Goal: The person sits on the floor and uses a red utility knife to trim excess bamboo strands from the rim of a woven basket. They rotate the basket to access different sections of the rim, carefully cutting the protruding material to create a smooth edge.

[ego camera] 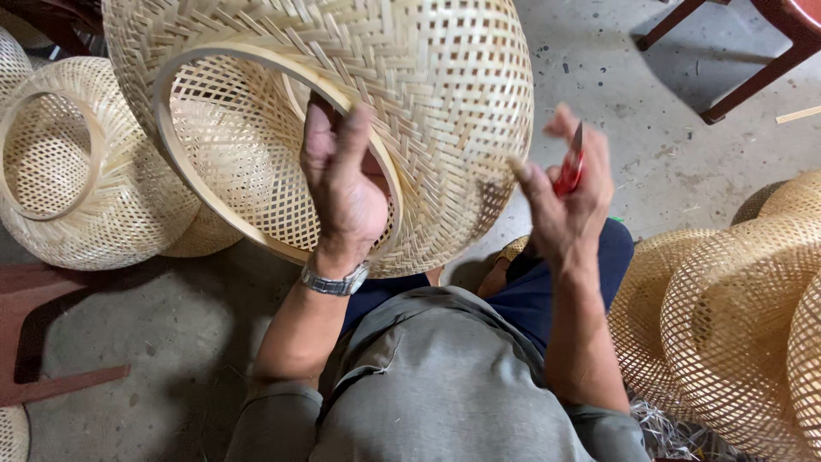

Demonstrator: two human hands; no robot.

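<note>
Concrete floor [650, 111]: woven baskets [77, 171], bamboo scraps [676, 432].

Soft, even daylight, faint shadows on the concrete floor [616, 77]; right hand [564, 201] slightly motion-blurred.

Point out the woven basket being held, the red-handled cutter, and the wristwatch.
woven basket [445, 77], head view, on its outer woven wall.
red-handled cutter [568, 174], head view, on the red handle in the right hand.
wristwatch [333, 281], head view, on the metal band at the left wrist.
</note>
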